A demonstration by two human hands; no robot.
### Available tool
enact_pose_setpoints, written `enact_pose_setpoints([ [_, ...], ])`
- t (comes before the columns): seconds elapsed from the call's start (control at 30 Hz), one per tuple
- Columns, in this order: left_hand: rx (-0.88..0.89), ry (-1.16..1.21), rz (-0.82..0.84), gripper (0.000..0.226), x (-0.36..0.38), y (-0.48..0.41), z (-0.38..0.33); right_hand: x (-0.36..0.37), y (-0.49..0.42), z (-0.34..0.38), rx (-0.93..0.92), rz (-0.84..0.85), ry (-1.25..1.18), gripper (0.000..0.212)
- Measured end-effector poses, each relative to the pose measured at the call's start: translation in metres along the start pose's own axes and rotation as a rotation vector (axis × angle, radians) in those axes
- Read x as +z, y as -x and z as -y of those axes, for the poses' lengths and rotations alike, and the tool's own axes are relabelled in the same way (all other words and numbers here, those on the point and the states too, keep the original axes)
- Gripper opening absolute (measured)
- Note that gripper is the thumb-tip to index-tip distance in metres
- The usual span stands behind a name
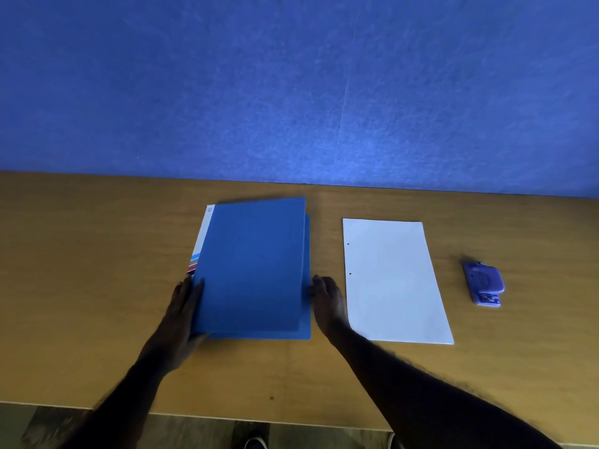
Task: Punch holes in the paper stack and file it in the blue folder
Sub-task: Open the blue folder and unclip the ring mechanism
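Note:
The blue folder (254, 270) lies on the wooden table (97, 254), its front cover lifted a little off the back one, with a white striped edge showing at its left. My left hand (181, 314) rests against the folder's left edge near the lower corner. My right hand (327, 301) touches the right edge, fingers at the covers. The white paper stack (393, 281) lies flat to the right, with two punched holes near its left edge. Further right sits the purple hole punch (484, 283).
A blue felt partition (291, 92) rises along the table's far edge. The table's near edge runs across the bottom, with floor and a shoe (256, 443) below it.

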State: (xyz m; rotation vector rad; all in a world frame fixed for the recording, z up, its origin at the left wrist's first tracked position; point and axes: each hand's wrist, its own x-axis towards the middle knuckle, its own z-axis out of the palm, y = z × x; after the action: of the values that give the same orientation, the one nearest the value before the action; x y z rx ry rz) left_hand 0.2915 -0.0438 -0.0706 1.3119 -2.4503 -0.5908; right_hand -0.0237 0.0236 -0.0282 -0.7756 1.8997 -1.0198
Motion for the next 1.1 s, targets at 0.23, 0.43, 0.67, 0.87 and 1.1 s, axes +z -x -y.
enact_pose_setpoints([
  [0.23,-0.182,0.509,-0.306,0.072,-0.006,0.013,-0.035,-0.010,0.005,-0.019,-0.353,0.162,0.652,0.053],
  [0.43,-0.631,0.816,-0.750,0.055,0.008,0.013,-0.050,-0.017,0.011,-0.028,-0.416,0.200,0.968,0.058],
  [0.67,-0.837,1.021,-0.988,0.051,-0.001,0.000,-0.047,-0.018,0.017,-0.036,-0.475,0.067,1.060,0.056],
  [0.87,-1.008,1.075,-1.120,0.059,0.001,-0.004,-0.031,-0.013,0.010,-0.042,-0.546,0.089,0.972,0.070],
  [1.1,-1.027,0.466,-0.907,0.062,0.012,0.001,0.023,-0.016,0.002,-0.031,-0.548,0.246,0.981,0.066],
])
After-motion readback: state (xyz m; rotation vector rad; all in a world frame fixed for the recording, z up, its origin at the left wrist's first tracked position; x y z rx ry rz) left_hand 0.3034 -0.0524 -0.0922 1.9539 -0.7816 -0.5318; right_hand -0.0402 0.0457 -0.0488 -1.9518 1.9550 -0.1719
